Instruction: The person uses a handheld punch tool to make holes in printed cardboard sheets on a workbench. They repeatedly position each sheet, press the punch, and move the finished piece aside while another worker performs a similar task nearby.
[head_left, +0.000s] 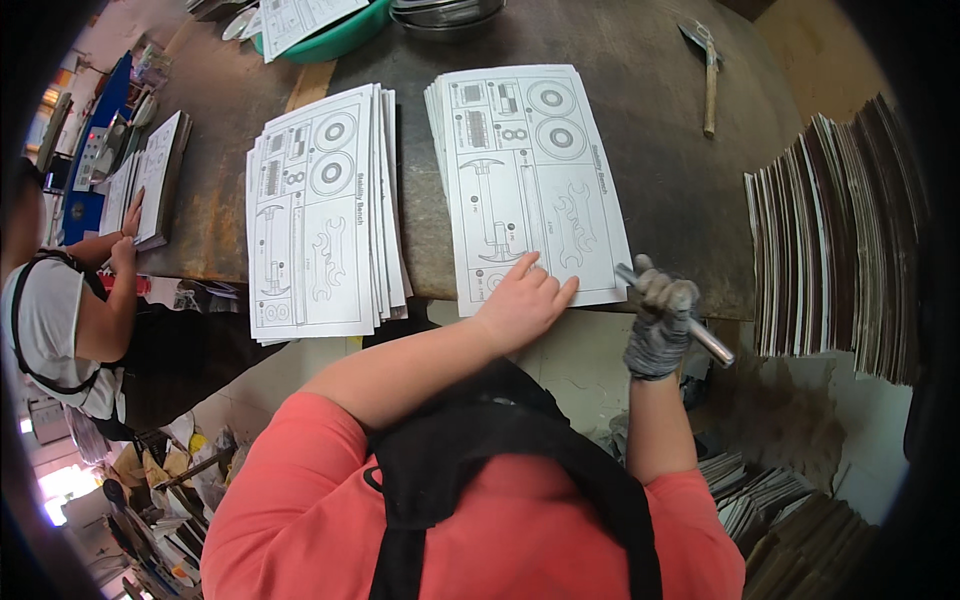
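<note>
My bare left hand (526, 301) rests on the lower edge of a stack of printed paper sheets (555, 217), fingers partly spread. Line drawings of wrenches, a hammer and discs cover the top sheet. In a grey, worn glove, my right hand (661, 319) grips a smooth metal rod (709, 343). The rod slants, with its upper end close to the sheets' lower right corner; whether it touches them I cannot tell. Left of this stack lies a second stack (315, 247) with the same print, its edges fanned unevenly.
A hammer-like tool with a wooden handle (709, 97) lies at the back right. Tall piled boards or sheets (832, 240) stand at the right edge. A green basin (330, 41) and metal bowls (446, 15) sit at the back. At left, another person (67, 315) handles a stack (161, 180).
</note>
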